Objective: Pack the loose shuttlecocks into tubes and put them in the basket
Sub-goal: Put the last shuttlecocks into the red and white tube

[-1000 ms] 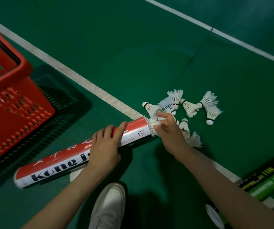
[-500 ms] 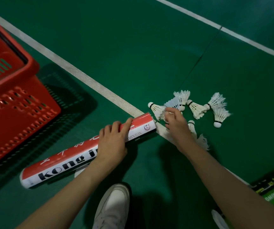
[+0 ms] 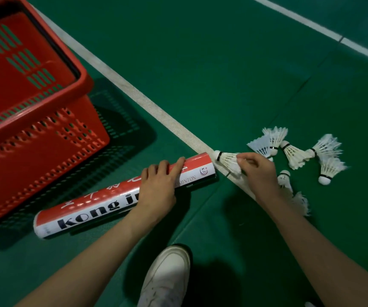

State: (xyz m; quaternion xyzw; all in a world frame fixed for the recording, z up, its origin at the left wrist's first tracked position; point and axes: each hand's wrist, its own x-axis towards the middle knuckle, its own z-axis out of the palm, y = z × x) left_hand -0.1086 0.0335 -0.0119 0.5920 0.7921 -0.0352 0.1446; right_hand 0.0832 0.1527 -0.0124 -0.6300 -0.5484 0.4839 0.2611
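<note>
The right hand [image 3: 258, 171] has drawn a shuttlecock [image 3: 227, 159] from the pile [image 3: 294, 155] and pinches its feathers, with the cork just at the mouth of the tube [image 3: 103, 202]. The left hand [image 3: 158, 187] grips the tube, which lies on the floor beside the basket [image 3: 45, 138].

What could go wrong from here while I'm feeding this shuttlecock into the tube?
1. The right hand pinches the shuttlecock by its feathers, so too tight a grip could bend them.
2. Its cork sits near the upper rim of the red and white tube and may snag on the edge instead of sliding in.
3. The right wrist is right above loose shuttlecocks on the floor, and lowering it could crush them.
</note>
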